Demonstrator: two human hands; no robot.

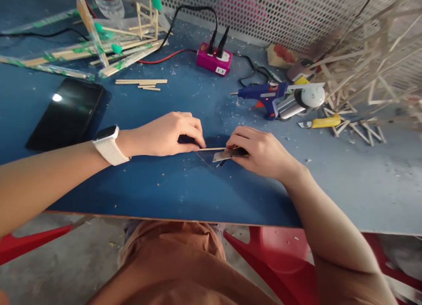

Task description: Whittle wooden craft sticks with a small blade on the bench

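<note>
Orange-clad knees and a red chair [283, 248] are showing below the edge of a blue table [171, 195]. Just beyond, the left hand [165, 133] is pinching a thin wooden stick [214, 149] flat against the tabletop, fingers closed on its end. The right hand [260, 151], fingers wrapped tight around a utility knife [227, 154], is laying the blade across the stick's other end. Cutting cleanly here probably means pressing the stick firmly and keeping the left fingertips clear of the blade. Farther back, a black phone [66, 114], a blue glue gun [263, 96] and a pink power strip [214, 61] are lying, with stick frames [359, 76] piling up at right.
</note>
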